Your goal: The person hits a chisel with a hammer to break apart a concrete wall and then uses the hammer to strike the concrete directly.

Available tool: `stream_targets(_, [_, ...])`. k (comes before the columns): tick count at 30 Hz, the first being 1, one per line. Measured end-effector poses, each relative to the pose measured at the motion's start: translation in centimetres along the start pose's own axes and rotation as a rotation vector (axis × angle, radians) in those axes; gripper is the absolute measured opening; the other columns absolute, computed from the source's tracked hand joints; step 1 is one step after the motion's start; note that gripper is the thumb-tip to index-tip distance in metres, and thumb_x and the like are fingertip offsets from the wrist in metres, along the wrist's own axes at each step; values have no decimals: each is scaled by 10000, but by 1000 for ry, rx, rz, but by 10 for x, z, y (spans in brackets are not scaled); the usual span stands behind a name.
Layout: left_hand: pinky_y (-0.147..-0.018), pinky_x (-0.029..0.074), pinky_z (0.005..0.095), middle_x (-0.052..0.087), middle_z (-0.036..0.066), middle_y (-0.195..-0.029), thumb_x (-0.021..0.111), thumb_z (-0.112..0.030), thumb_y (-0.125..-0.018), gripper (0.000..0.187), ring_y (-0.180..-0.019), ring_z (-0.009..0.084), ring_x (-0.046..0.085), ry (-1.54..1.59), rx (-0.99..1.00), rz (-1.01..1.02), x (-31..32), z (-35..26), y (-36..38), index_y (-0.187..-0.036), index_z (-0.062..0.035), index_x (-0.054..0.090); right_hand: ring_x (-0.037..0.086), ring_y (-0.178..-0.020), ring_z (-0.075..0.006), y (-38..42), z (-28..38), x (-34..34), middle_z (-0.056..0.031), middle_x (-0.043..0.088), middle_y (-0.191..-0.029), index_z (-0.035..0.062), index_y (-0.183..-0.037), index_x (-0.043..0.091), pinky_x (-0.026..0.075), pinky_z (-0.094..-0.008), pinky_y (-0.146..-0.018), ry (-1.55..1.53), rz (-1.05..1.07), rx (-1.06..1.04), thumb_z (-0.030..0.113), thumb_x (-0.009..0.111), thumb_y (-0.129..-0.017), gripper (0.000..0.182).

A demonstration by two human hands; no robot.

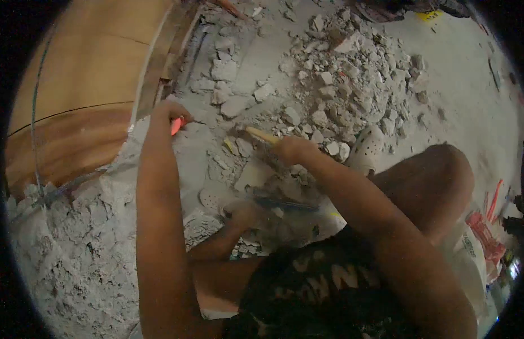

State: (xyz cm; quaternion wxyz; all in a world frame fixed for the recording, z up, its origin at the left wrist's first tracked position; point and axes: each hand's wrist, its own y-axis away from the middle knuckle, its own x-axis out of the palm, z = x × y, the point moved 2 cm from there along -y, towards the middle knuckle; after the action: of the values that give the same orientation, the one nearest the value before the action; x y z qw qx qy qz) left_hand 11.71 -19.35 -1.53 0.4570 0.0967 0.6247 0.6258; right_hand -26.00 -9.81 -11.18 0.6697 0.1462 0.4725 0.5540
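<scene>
My left hand [172,109] is closed round a tool with a red-orange handle [177,125]; a thin dark metal end points right from it, over the dusty floor beside the wooden frame. My right hand [294,150] grips the yellow handle [262,134] of a hammer. The hammer's head [240,127] is blurred and lies to the right of the red-orange tool, apart from it. Broken grey pieces [237,105] lie between and beyond the hands.
A large rubble heap [352,79] spreads at the upper right. A tan panel [87,68] with a wooden frame [160,62] stands at the left, above rough broken masonry [87,254]. Clogs [368,148] are on my feet. Red items [488,240] lie at the far right.
</scene>
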Motion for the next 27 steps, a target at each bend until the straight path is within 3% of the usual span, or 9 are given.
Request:
stream_targets(7, [-561, 504, 402, 691, 192, -834, 652, -127, -661, 132, -685, 246, 676, -318, 310, -464, 13, 22, -61, -731, -26, 700, 661, -933, -325, -14, -2, 7, -136, 679, -1043, 58, -1030, 666, 532, -446, -818, 80, -59, -129, 190, 613, -778, 289])
stream_targets(9, [-572, 510, 374, 681, 218, -866, 602, -139, -698, 157, -706, 241, 675, -272, 261, 108, 69, 16, -76, -723, -15, 695, 658, -911, -340, -14, -7, 9, -163, 671, -990, 78, -1062, 647, 526, -460, -806, 66, -61, -81, 258, 521, -843, 310])
stream_targets(12, [-634, 530, 347, 661, 257, -968, 549, -178, -749, 220, -783, 243, 674, 402, 448, 216, 244, 36, -35, -728, -10, 688, 654, -887, -360, -28, -8, 20, -191, 665, -942, 95, -1082, 633, 515, -480, -798, 52, -85, -133, 341, 417, -918, 367])
stream_targets(14, [-563, 510, 338, 649, 162, -761, 528, -129, -794, 227, -655, 215, 643, -345, 250, -356, 307, 19, -3, -901, -26, 699, 651, -886, -364, -20, -5, 11, -190, 666, -947, 91, -1070, 639, 511, -486, -802, 58, -117, -181, 355, 406, -928, 380])
stream_targets(15, [-563, 510, 338, 649, 162, -761, 528, -129, -794, 227, -655, 215, 643, -324, 250, -344, 308, 22, 0, -901, -26, 699, 648, -891, -368, 3, 4, -7, -190, 666, -965, 88, -1053, 647, 508, -485, -807, 53, -107, -151, 375, 402, -931, 396])
stream_targets(17, [-567, 466, 373, 623, 113, -767, 531, -163, -845, 248, -654, 175, 572, 352, 244, 155, 301, 45, 20, -954, 3, 679, 646, -896, -372, 7, 4, 13, -189, 667, -983, 85, -1036, 656, 506, -485, -812, 80, -68, -142, 394, 398, -935, 415])
stream_targets(20, [-589, 457, 339, 626, 94, -834, 524, -177, -873, 275, -722, 160, 574, 472, 356, 12, 269, 64, 67, -1009, 0, 684, 638, -910, -384, -22, 2, 28, -199, 664, -1007, 72, -992, 672, 501, -479, -829, 253, -156, -306, 444, 388, -935, 471])
stream_targets(24, [-606, 455, 310, 619, 66, -916, 549, -205, -897, 258, -773, 152, 572, 298, 604, -13, 237, 71, 126, -1018, -22, 685, 649, -905, -362, 23, 19, -5, -201, 664, -987, 65, -1018, 658, 517, -463, -800, 2, -145, -90, 398, 412, -918, 426])
stream_targets(27, [-639, 470, 353, 618, 76, -1016, 571, -303, -910, 355, -785, 185, 566, 973, 404, 144, 254, 82, 152, -1112, -20, 640, 655, -909, -347, 2, 9, 9, -207, 665, -965, 57, -1035, 648, 527, -455, -781, 53, -160, -156, 345, 436, -902, 382])
